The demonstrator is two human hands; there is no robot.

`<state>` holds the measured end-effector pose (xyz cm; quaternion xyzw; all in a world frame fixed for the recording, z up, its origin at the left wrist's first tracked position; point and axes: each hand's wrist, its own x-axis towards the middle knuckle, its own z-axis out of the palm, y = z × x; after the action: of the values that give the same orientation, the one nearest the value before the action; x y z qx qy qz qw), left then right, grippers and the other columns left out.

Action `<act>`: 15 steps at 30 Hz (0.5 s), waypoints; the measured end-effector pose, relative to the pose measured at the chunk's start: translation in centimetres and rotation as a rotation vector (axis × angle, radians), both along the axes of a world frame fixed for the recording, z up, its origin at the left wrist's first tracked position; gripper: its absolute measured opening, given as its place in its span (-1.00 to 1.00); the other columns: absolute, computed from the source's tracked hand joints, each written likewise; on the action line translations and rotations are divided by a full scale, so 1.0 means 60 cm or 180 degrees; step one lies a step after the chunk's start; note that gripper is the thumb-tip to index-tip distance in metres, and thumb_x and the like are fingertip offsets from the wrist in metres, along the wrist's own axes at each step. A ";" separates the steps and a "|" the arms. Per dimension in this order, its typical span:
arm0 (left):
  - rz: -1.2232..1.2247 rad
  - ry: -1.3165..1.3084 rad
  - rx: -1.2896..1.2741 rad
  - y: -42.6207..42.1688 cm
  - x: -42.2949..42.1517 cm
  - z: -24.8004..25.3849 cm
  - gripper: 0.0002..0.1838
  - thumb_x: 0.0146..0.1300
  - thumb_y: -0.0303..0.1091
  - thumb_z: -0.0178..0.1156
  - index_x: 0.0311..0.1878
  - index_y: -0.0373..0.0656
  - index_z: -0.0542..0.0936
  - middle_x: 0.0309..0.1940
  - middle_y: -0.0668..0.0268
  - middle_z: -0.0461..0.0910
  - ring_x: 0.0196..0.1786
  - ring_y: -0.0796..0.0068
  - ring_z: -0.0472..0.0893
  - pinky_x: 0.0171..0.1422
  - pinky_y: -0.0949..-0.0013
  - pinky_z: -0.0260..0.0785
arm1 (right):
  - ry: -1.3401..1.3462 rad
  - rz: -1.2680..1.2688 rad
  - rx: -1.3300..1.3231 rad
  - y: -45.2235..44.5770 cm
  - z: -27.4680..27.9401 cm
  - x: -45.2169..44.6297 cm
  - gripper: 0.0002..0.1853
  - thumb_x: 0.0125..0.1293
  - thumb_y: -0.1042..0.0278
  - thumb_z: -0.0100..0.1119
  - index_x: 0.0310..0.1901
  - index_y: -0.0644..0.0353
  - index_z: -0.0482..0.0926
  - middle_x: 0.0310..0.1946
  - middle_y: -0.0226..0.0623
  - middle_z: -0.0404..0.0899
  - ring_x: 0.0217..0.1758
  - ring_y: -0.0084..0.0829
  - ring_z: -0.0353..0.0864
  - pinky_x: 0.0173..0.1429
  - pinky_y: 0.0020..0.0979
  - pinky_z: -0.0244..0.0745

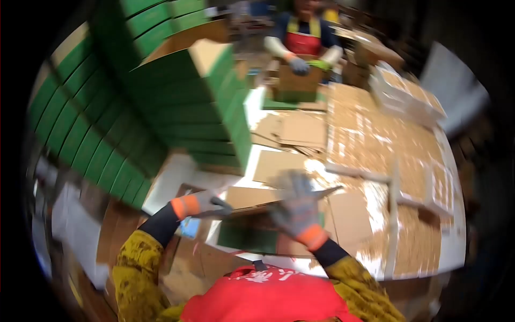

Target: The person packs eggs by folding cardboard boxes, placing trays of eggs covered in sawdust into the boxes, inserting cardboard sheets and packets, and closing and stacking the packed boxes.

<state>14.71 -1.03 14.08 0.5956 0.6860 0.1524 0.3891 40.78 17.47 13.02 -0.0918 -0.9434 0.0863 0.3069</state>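
Both my hands wear grey gloves with orange cuffs. On the white table before me is a part-folded cardboard box (251, 198), with brown board on top and a green panel lower down. My left hand (203, 204) is at the box's left edge, its fingers curled against the board. My right hand (296, 206) is over the box's right side, smeared by motion, with fingers spread and nothing visible in them. A dark pointed strip or flap (328, 191) sticks out beside it; I cannot tell what it belongs to.
Tall stacks of green boxes (198, 102) rise on the left. Flat cardboard sheets (303, 129) lie ahead. Wrapped bundles of brown pieces (381, 134) cover the right of the table (456, 236). Across it, a gloved co-worker (306, 40) holds an upright brown box (298, 83).
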 end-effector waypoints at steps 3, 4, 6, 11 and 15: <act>-0.0187 -0.0385 0.0294 0.059 -0.035 -0.011 -0.68 0.30 -0.24 0.18 0.04 -0.20 0.64 -0.09 0.23 0.69 -0.06 0.50 0.62 0.10 0.37 0.45 | -0.0408 -0.0039 0.0230 0.013 -0.035 -0.014 -0.25 0.17 -0.13 0.19 0.34 0.06 0.27 0.32 -0.02 0.26 0.39 0.06 0.20 0.45 0.11 0.00; -0.0152 -0.0049 0.0411 0.074 -0.026 -0.015 -0.70 0.28 -0.30 0.19 0.01 -0.21 0.65 -0.11 0.22 0.69 -0.06 0.48 0.63 0.08 0.37 0.46 | -0.0237 0.0118 0.0049 0.027 -0.049 0.012 -0.27 0.16 -0.08 0.21 0.33 0.03 0.28 0.31 -0.02 0.26 0.40 0.06 0.17 0.46 0.11 -0.01; 0.0207 0.0461 0.0953 0.111 0.046 0.022 -0.73 0.26 -0.33 0.19 -0.02 -0.21 0.64 -0.08 0.09 0.66 -0.06 0.26 0.65 0.07 0.30 0.45 | -0.0084 0.0299 0.0160 0.047 -0.056 0.067 -0.37 0.12 0.03 0.23 0.24 0.00 0.37 0.33 -0.04 0.25 0.43 0.10 0.12 0.49 0.11 -0.06; 0.0847 0.1936 0.2314 0.128 0.041 0.026 -0.81 0.23 -0.42 0.12 -0.11 -0.24 0.52 -0.29 0.05 0.58 -0.25 0.10 0.58 -0.12 0.15 0.43 | 0.0627 0.0377 -0.0145 0.068 -0.078 0.102 -0.72 -0.01 0.11 0.29 -0.41 0.08 0.47 0.36 -0.09 0.21 0.46 0.18 0.03 0.45 0.24 -0.07; 0.1729 0.1613 0.2085 0.093 -0.005 0.027 -0.87 0.22 -0.40 0.14 -0.26 -0.25 0.46 -0.41 0.14 0.50 -0.38 0.38 0.47 -0.26 0.24 0.37 | 0.0486 0.0479 -0.0674 0.061 0.026 0.157 -0.76 0.03 0.17 0.28 -0.39 0.10 0.48 0.28 -0.05 0.29 0.42 0.21 0.08 0.42 0.19 0.05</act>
<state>14.39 4.54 15.70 0.5047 0.8055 0.3063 -0.0513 50.18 21.11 14.58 -0.0459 -0.9071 0.2149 0.3589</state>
